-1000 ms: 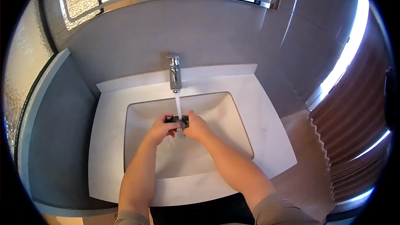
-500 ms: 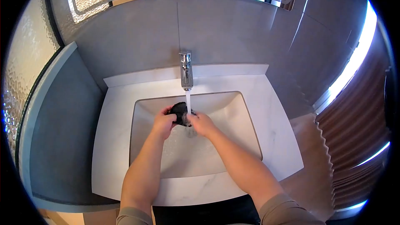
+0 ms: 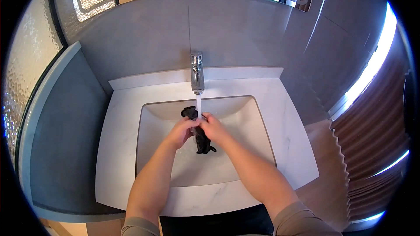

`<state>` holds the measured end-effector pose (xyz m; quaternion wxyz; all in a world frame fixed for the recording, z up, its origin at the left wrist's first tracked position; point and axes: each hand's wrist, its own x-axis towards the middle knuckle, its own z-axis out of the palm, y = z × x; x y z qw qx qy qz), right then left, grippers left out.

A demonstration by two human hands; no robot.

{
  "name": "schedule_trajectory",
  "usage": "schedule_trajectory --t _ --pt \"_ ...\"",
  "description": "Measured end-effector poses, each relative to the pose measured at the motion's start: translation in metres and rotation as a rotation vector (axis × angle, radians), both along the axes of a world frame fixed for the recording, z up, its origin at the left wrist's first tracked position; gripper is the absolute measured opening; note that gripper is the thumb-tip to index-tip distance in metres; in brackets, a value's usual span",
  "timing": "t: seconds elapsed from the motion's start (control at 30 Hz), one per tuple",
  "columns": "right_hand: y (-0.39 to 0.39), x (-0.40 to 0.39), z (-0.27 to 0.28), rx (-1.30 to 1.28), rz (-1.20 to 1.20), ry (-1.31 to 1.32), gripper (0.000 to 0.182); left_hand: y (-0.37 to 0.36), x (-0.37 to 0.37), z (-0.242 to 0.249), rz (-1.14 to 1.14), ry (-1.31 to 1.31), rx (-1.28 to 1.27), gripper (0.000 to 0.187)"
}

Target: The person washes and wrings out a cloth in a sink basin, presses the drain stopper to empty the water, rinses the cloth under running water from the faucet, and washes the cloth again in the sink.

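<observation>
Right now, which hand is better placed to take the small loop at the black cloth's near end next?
Right, I'd judge: the right hand is nearer the loop, which juts out on its side of the black cloth; the left hand is across the cloth.

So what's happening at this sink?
A person holds a dark, limp item in both bare hands, the left hand and right hand close together at its middle. It hangs over the sink basin, with water running onto it and the hands from the chrome faucet. What exactly the item is cannot be told.
</observation>
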<state>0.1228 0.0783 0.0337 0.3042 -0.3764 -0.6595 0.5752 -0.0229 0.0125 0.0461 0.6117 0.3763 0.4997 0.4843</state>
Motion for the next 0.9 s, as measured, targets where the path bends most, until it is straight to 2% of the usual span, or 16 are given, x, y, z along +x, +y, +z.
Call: schedule_trajectory --t 0.03,0.07,0.1,0.13,0.17,0.2,0.23,0.37,0.43,0.47,0.53,0.63,0.7,0.77,0.83,0.9 --pt "-0.004 0.000 0.002 -0.001 -0.001 0.000 0.034 -0.002 0.001 0.006 0.062 -0.115 -0.051 0.057" --pt "-0.010 0.002 0.004 0.036 0.026 0.012 0.036 -0.005 0.007 0.012 0.141 -0.112 -0.046 0.042" --pt "-0.018 0.003 0.014 0.074 0.053 0.025 0.041 -0.004 0.008 0.012 0.141 -0.112 -0.048 0.042" --pt "-0.022 0.006 0.022 0.112 0.042 -0.072 0.054 -0.003 0.008 0.012 0.147 -0.105 -0.047 0.038" --pt "-0.022 0.007 0.029 0.111 0.042 -0.071 0.054 -0.003 0.009 0.012 0.153 -0.099 -0.047 0.035" --pt "-0.022 0.007 0.035 0.117 0.035 -0.234 0.055 -0.002 0.009 0.010 0.182 -0.137 -0.023 0.028" --pt "-0.020 0.008 0.037 0.123 0.028 -0.397 0.056 -0.001 0.010 0.009 0.180 -0.136 -0.024 0.028" --pt "-0.006 0.013 0.023 0.123 0.072 -0.376 0.052 0.003 0.008 0.001 0.267 -0.229 0.028 0.029" --pt "-0.005 0.015 0.028 0.056 0.120 -0.178 0.045 0.006 0.004 -0.006 0.288 -0.275 0.044 0.029" --pt "-0.004 0.015 0.030 0.012 0.119 -0.238 0.044 0.008 0.002 -0.008 0.324 -0.329 0.032 0.032" --pt "-0.001 0.013 0.028 -0.061 0.068 -0.179 0.043 0.007 0.003 0.000 0.360 -0.444 -0.015 0.042" --pt "-0.004 0.014 0.030 -0.116 0.030 -0.100 0.043 0.008 -0.005 -0.002 0.402 -0.468 -0.062 0.041" --pt "-0.003 0.011 0.023 -0.094 -0.008 0.023 0.041 0.012 -0.009 -0.011 0.442 -0.397 -0.047 0.041" --pt "0.002 0.012 0.020 -0.103 -0.040 0.040 0.036 0.015 -0.018 -0.024 0.494 -0.261 -0.158 0.039" --pt "0.004 0.013 0.017 -0.115 -0.072 0.057 0.032 0.011 -0.018 -0.015 0.513 -0.257 -0.173 0.034" --pt "0.005 0.014 0.018 -0.243 -0.055 0.259 0.023 0.009 -0.019 -0.008 0.529 -0.249 -0.187 0.029"
